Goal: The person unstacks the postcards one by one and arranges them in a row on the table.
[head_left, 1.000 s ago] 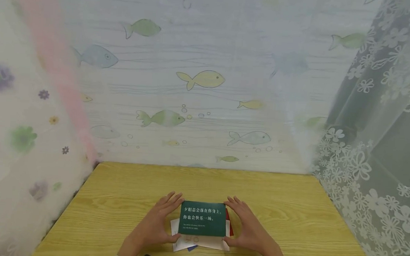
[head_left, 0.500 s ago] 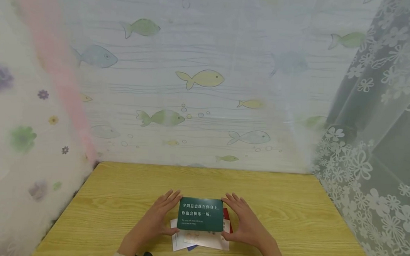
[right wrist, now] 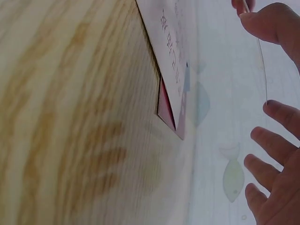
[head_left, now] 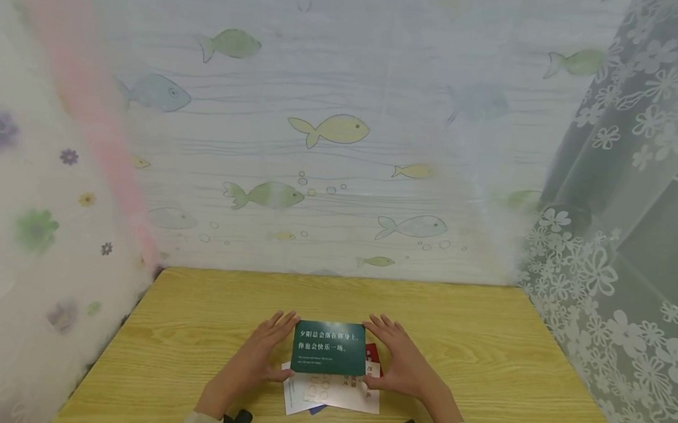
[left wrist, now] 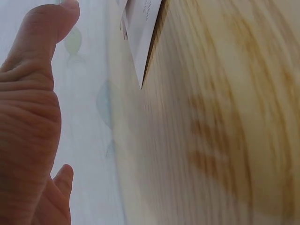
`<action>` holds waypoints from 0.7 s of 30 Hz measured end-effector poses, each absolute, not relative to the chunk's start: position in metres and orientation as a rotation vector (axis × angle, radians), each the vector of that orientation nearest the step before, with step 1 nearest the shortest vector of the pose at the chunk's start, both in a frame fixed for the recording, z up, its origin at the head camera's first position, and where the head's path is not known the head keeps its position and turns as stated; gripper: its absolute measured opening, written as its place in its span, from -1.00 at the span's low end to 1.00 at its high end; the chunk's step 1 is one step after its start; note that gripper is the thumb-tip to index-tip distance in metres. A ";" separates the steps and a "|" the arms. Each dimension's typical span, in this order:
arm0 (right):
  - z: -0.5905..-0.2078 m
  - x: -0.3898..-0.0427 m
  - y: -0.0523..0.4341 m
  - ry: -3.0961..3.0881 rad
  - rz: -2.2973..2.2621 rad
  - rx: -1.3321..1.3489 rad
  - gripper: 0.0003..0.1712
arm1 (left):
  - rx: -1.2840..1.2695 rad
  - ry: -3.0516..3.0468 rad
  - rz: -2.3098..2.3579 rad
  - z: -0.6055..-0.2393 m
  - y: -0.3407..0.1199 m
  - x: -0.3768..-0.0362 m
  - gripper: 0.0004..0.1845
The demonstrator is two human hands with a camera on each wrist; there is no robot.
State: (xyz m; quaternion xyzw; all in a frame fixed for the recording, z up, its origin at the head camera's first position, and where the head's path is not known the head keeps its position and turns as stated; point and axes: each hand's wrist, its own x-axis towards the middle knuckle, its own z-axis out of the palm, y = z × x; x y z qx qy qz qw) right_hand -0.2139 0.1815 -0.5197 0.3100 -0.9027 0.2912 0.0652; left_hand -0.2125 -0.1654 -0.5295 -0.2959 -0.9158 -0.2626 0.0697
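A: Head view: we see our left hand (head_left: 256,362) and right hand (head_left: 401,366) holding a dark green card (head_left: 328,348) by its short edges, fingers nearly straight, thumbs pinching its near corners. It is above a small pile of white and red cards (head_left: 338,392) lying on the wooden table (head_left: 481,359).

B: And the left wrist view?

A: We see our left palm and thumb (left wrist: 28,117) spread loosely beside a white card corner (left wrist: 143,33) on the table (left wrist: 225,131).

B: The right wrist view?

A: Our right hand's fingers (right wrist: 276,154) are spread, the green card's edge (right wrist: 261,56) thin between thumb and fingers. White and red cards (right wrist: 171,89) lie flat below on the wood.
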 end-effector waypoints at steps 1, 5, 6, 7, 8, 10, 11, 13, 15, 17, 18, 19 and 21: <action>-0.520 -0.215 0.181 -2.727 0.885 0.934 0.14 | -0.891 -2.757 -0.789 -0.530 -0.166 -0.213 0.13; -0.521 -0.219 0.179 -2.748 0.900 0.926 0.13 | -0.881 -2.764 -0.780 -0.531 -0.167 -0.217 0.13; -0.521 -0.220 0.178 -2.753 0.904 0.925 0.13 | -0.876 -2.770 -0.776 -0.531 -0.167 -0.218 0.13; -0.521 -0.220 0.178 -2.758 0.900 0.926 0.13 | -0.871 -2.776 -0.777 -0.531 -0.168 -0.218 0.13; -0.520 -0.221 0.178 -2.760 0.896 0.931 0.13 | -0.866 -2.786 -0.779 -0.531 -0.168 -0.219 0.12; -0.521 -0.223 0.177 -2.764 0.882 0.944 0.11 | -0.857 -2.805 -0.783 -0.532 -0.169 -0.219 0.11; -0.521 -0.224 0.176 -2.762 0.878 0.951 0.11 | -0.854 -2.813 -0.785 -0.532 -0.170 -0.220 0.11; -0.522 -0.226 0.175 -2.765 0.862 0.959 0.10 | -0.846 -2.828 -0.788 -0.532 -0.170 -0.220 0.11; -0.523 -0.229 0.174 -2.771 0.850 0.967 0.09 | -0.838 -2.840 -0.781 -0.531 -0.171 -0.221 0.11; -0.524 -0.232 0.173 -2.778 0.845 0.971 0.10 | -0.829 -2.854 -0.779 -0.531 -0.172 -0.222 0.11; -0.525 -0.233 0.172 -2.787 0.832 0.968 0.10 | -0.825 -2.856 -0.782 -0.530 -0.172 -0.223 0.11; -0.526 -0.234 0.171 -2.795 0.826 0.966 0.10 | -0.819 -2.862 -0.785 -0.530 -0.172 -0.224 0.10; -0.527 -0.236 0.170 -2.812 0.809 0.961 0.10 | -0.814 -2.874 -0.782 -0.530 -0.173 -0.226 0.10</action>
